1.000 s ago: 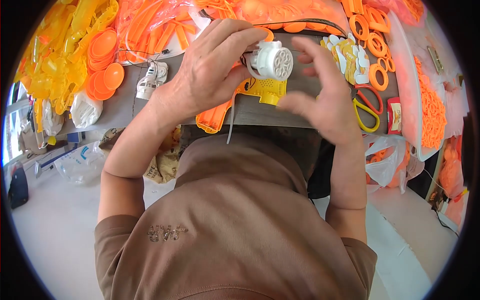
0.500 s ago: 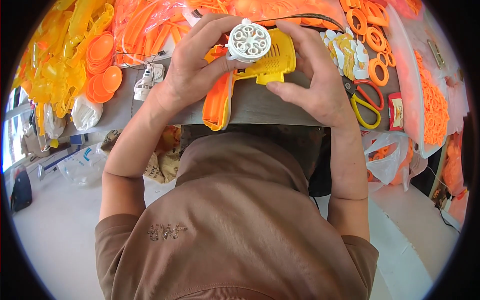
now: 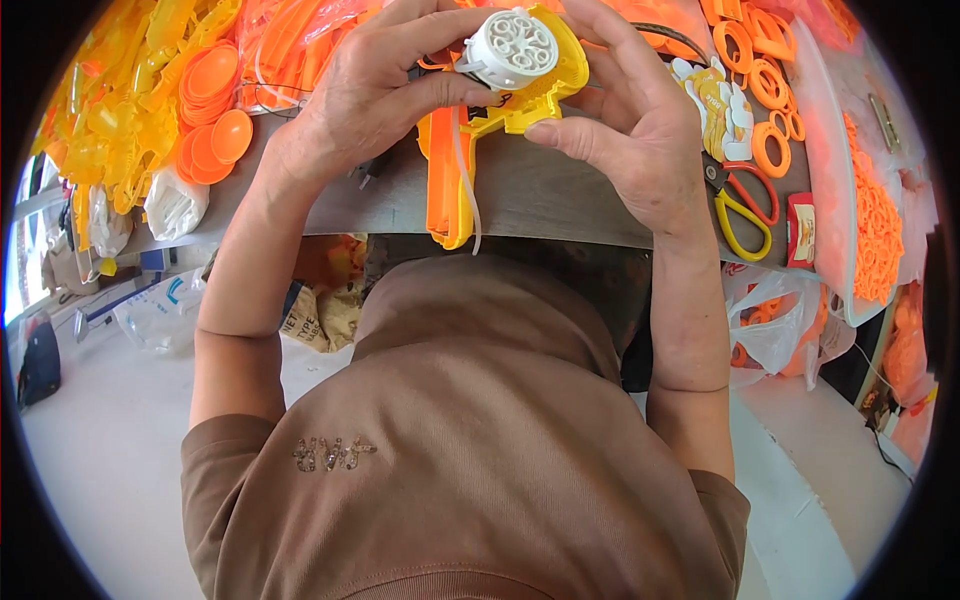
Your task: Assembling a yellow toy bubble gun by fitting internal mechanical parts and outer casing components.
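A toy bubble gun shell [image 3: 562,75], yellow with an orange-lined handle [image 3: 441,180], is held up over the front of the table between my two hands. A white round nozzle [image 3: 514,48] with a ring of small holes sits at its body, tilted toward me. My left hand [image 3: 365,95] pinches the nozzle's side, thumb below and fingers partly behind it. On the other side, my right hand [image 3: 645,135] grips the yellow shell, its thumb at the lower edge and fingertips partly hidden behind. A thin whitish tube [image 3: 463,165] runs down along the handle and hangs past its end.
Yellow plastic parts [image 3: 130,110] and orange round discs [image 3: 208,90] pile up at the left. To the right lie orange rings [image 3: 768,85], white-and-yellow stickers [image 3: 722,115], scissors [image 3: 742,215] and a red packet [image 3: 800,230]. A clear bin [image 3: 835,190] of small orange parts stands beyond.
The nozzle has tipped and shifted slightly right, and the yellow shell has turned with it. The tube's end now hangs free of the handle. The white part behind my left wrist is now hidden.
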Motion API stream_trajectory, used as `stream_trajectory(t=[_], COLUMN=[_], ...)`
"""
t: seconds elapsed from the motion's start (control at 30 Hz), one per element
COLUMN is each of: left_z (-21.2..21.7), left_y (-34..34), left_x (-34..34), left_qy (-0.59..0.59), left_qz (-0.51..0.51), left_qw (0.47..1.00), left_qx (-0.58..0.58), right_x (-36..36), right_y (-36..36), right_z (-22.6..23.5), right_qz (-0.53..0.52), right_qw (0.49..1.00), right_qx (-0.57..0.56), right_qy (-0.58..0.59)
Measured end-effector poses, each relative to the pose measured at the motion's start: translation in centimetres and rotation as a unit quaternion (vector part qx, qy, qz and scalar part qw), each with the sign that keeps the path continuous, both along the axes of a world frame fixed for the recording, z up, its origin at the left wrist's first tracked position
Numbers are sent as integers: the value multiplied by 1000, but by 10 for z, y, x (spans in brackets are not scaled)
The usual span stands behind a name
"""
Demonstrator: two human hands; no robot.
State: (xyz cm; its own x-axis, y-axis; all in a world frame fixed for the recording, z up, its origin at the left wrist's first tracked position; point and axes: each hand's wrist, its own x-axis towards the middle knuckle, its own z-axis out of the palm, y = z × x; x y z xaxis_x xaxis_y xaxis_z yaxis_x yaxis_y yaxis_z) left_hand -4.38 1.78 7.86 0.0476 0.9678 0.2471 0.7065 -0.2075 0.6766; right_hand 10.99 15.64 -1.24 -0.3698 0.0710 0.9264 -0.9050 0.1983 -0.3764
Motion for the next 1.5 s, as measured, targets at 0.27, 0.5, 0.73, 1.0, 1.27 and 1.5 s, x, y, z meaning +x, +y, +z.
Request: stream_trajectory(t=[0.27, 0.5, 0.73, 1.0, 1.27, 1.5], left_z=[-7, 3, -17, -10, -42, -46], left_y=[-5, -6, -3, -2, 26, 26], left_x=[1, 6, 1, 3, 39, 29], left_qy=[-19, 6, 7, 83, 162, 134], left_qz=[36, 56, 34, -2, -49, 10], left_qw=[999, 998, 999, 993, 974, 978], left_qx=[25, 5, 39, 78, 150, 159], right_x=[31, 29, -3, 33, 71, 68], right_y=[-53, -60, -36, -73, -38, -56], right_z=[68, 64, 14, 67, 23, 16], right_qz=[-141, -137, -184, -216, -310, -541], right_qw=[840, 832, 959, 824, 807, 742], right_qx=[-322, -364, -185, -313, -133, 54], right_qy=[-414, -394, -111, -421, -485, -392])
